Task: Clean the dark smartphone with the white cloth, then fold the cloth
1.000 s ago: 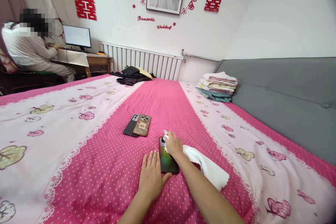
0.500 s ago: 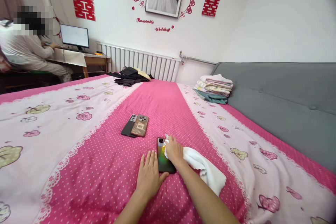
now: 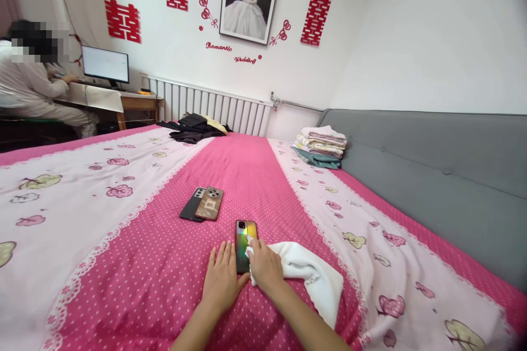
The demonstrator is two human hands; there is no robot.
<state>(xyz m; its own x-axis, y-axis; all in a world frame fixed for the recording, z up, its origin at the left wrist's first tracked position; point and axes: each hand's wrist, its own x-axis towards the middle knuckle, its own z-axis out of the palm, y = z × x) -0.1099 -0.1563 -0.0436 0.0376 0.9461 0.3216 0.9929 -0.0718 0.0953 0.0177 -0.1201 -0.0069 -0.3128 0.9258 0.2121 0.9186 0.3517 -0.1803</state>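
On the pink dotted bedspread a smartphone (image 3: 242,252) lies back up, its case shining from orange-yellow to dark green. My left hand (image 3: 221,277) rests flat along the phone's left side, fingers stretched out, with the thumb at its lower edge. Bunched in my right hand (image 3: 265,267) is part of a white cloth (image 3: 317,266), pressed on the right side of the phone's back. The rest of the cloth trails over the bed to the right. Farther off, a brown-cased phone (image 3: 210,203) partly overlaps a black phone (image 3: 190,209).
A stack of folded cloths (image 3: 321,142) sits by the grey headboard (image 3: 411,159). Dark clothes (image 3: 191,129) lie at the bed's far edge, near a white radiator (image 3: 206,96). At the left, a person (image 3: 31,79) sits by a desk with a monitor (image 3: 106,64).
My right hand has drawn the cloth down the phone's back toward me, uncovering more of its upper part. My left hand stays beside the phone. The camera view has tilted up and shifted.
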